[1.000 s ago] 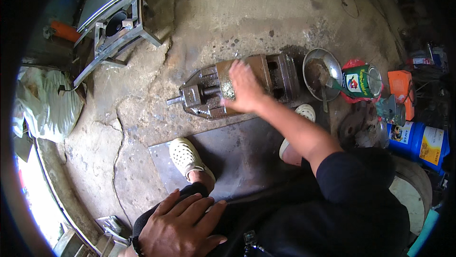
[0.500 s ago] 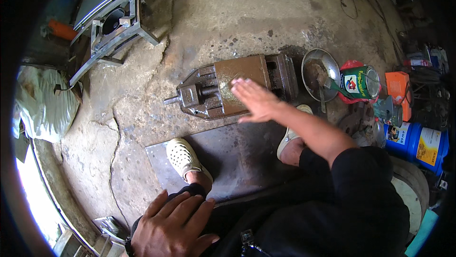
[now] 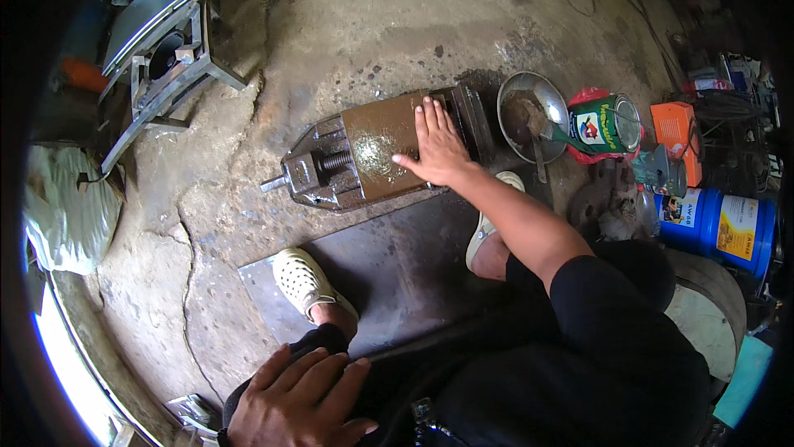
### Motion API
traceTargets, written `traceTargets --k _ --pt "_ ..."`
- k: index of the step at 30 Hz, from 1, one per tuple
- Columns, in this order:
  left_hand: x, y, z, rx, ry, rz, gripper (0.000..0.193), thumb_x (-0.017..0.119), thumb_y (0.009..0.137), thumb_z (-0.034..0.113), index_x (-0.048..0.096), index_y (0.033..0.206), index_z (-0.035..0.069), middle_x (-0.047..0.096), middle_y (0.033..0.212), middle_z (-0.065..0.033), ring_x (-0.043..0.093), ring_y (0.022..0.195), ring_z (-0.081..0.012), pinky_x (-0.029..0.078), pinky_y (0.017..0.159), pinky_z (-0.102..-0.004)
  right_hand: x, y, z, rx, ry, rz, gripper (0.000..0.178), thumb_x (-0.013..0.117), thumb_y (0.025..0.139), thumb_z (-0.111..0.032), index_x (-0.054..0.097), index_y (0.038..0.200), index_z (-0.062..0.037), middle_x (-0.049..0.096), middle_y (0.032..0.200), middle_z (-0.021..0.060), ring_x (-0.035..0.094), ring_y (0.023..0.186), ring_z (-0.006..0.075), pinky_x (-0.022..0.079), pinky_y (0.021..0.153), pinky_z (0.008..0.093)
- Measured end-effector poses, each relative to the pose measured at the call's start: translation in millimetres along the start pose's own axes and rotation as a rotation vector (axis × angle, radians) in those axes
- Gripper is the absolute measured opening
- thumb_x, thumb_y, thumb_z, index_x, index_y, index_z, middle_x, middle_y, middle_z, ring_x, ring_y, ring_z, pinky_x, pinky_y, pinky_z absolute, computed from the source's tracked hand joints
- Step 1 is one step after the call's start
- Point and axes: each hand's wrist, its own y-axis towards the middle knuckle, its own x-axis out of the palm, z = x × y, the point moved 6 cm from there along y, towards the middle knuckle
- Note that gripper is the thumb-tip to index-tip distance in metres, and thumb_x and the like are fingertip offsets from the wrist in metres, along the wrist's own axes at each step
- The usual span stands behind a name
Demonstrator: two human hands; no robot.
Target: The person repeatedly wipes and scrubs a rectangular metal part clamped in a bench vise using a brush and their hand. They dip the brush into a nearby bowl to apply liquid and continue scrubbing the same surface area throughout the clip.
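Note:
A heavy metal machine vise (image 3: 380, 149) lies on the concrete floor ahead of my feet, its screw end toward the left. Its flat brown top looks wet and shiny. My right hand (image 3: 437, 145) is spread with fingers stretched out over the right part of that top and appears to touch it. Nothing is held in it. My left hand (image 3: 299, 401) rests on my left knee at the lower edge, fingers extended and slightly apart, holding nothing. To the right of the vise stands a round metal bowl (image 3: 511, 116) with brownish residue and a brush (image 3: 552, 131) lying across its rim.
A green can (image 3: 597, 126) on red plastic, an orange box (image 3: 680, 139) and a blue bucket (image 3: 710, 228) stand at the right. A dark metal plate (image 3: 397, 257) lies under my feet. A metal frame stand (image 3: 165, 75) and a whitish sack (image 3: 70, 211) are at the left.
My right hand has moved right along the vise's top, and its fingers now point away from me. My left hand stays on the knee. The view has shifted slightly.

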Motion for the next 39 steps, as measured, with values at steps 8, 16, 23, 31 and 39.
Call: traceTargets --k 8,16,23,31,39 --pt "-5 -7 4 -0.008 0.034 0.074 0.069 0.076 0.079 0.050 0.063 0.129 0.003 0.068 0.122 -0.0192 0.066 0.118 -0.0346 0.048 0.103 -0.0595 21 -56 -2 -0.212 -0.009 -0.089 0.107 0.057 0.092 -0.066 0.019 0.155 0.0116 0.012 0.164 0.0300 0.008 0.155 0.0418 0.010 0.127 0.0484" --pt "-4 -15 9 0.031 0.071 0.100 0.068 0.075 0.080 0.051 0.063 0.128 0.003 0.068 0.123 -0.0184 0.065 0.120 -0.0340 0.047 0.104 -0.0587 4 -75 21 -0.611 -0.264 -0.109 0.074 0.060 0.089 -0.009 0.029 0.154 0.0058 0.020 0.165 0.0240 0.017 0.155 0.0364 0.014 0.127 0.0466" --pt "1 -9 3 -0.034 0.019 0.073 0.071 0.075 0.081 0.049 0.060 0.130 0.000 0.068 0.120 -0.0222 0.066 0.116 -0.0404 0.047 0.102 -0.0614 -47 -41 82 -0.410 0.096 0.049 0.073 0.046 0.086 0.009 0.028 0.156 0.0025 0.024 0.164 0.0227 0.022 0.154 0.0360 0.018 0.127 0.0446" --pt "6 8 3 -0.070 -0.027 0.032 0.071 0.076 0.081 0.047 0.060 0.129 -0.001 0.068 0.119 -0.0229 0.066 0.116 -0.0406 0.047 0.102 -0.0613 -33 -26 101 -0.116 0.109 0.231 0.065 0.050 0.094 -0.006 0.028 0.153 0.0092 0.022 0.163 0.0274 0.021 0.152 0.0412 0.019 0.126 0.0457" --pt "8 16 10 -0.069 -0.024 -0.005 0.071 0.078 0.079 0.047 0.060 0.128 -0.001 0.068 0.119 -0.0231 0.066 0.115 -0.0404 0.047 0.103 -0.0612 -6 -51 92 -0.068 -0.010 0.157 0.059 0.043 0.104 -0.021 0.030 0.151 0.0111 0.024 0.162 0.0288 0.023 0.151 0.0430 0.020 0.124 0.0500"
